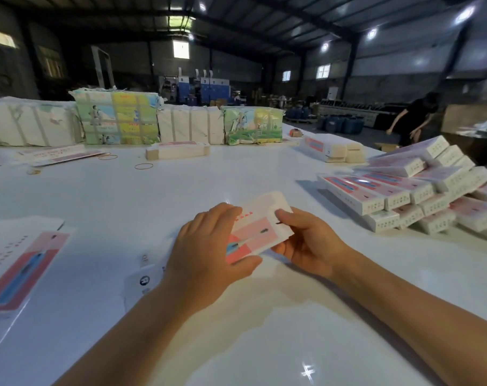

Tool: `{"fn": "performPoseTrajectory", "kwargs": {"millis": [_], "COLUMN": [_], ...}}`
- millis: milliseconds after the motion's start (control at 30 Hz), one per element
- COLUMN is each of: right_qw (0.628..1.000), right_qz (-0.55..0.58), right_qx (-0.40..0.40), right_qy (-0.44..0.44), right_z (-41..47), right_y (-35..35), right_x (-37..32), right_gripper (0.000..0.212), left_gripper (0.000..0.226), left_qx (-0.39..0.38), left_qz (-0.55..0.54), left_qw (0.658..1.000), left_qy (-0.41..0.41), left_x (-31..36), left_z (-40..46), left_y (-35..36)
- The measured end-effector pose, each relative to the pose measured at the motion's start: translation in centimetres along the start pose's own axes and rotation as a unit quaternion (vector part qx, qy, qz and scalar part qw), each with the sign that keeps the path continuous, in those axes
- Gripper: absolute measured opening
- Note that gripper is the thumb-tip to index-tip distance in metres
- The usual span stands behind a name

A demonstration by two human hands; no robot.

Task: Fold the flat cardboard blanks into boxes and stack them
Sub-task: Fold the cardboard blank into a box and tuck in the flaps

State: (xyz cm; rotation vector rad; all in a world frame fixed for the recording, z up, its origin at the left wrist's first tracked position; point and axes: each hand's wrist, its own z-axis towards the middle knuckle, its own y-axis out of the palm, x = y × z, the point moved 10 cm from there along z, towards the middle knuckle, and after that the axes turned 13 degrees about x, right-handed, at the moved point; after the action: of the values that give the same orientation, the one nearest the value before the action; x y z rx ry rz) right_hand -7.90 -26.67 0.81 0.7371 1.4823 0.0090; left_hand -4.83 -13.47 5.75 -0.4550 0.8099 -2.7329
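Pink-and-white printed cardboard blank (257,232) held above glossy white surface (125,196), near centre. Left hand (206,254) grips its near-left edge, thumb under; right hand (306,240) pinches right edge. Stack of folded pink-white boxes (420,190) at right edge; flat printed blanks (19,263) at left edge; bare surface ahead between

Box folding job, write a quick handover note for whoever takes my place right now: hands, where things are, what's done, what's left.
Left hand and right hand both grip one pink and white box, held just above the white table in front of you; how far it is folded is unclear.
Done: pile of folded boxes at the right.
Left: finish this box, add it to the pile, then the flat blanks at the near left. Wrapped bundles stand along the far edge.
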Motion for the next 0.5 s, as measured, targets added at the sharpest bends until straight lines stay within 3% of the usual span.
{"fn": "performPoseTrajectory", "kwargs": {"millis": [133,333,433,500], "right_qw": [0.996,0.996,0.994,0.993], "right_qz": [0.070,-0.084,-0.084,-0.089], "right_qx": [-0.046,-0.013,-0.036,-0.039], "right_qy": [0.021,0.020,0.062,0.069], "right_z": [-0.4,-0.5,-1.0,-1.1], "right_y": [0.7,-0.2,-0.2,-0.3], "right_x": [-0.2,0.0,0.3,0.3], "right_gripper": [0.029,0.035,0.040,0.031], "left_gripper": [0.080,0.076,0.077,0.080], "left_qx": [0.010,0.004,0.003,0.001], "left_qz": [-0.005,0.070,0.084,0.083], "left_qw": [1.000,0.997,0.993,0.992], "left_qy": [-0.026,0.042,0.080,0.093], "left_x": [0.2,1.0,1.5,1.5], "left_z": [0.4,0.4,0.6,0.7], "left_y": [-0.5,-1.4,-1.5,-1.6]}}
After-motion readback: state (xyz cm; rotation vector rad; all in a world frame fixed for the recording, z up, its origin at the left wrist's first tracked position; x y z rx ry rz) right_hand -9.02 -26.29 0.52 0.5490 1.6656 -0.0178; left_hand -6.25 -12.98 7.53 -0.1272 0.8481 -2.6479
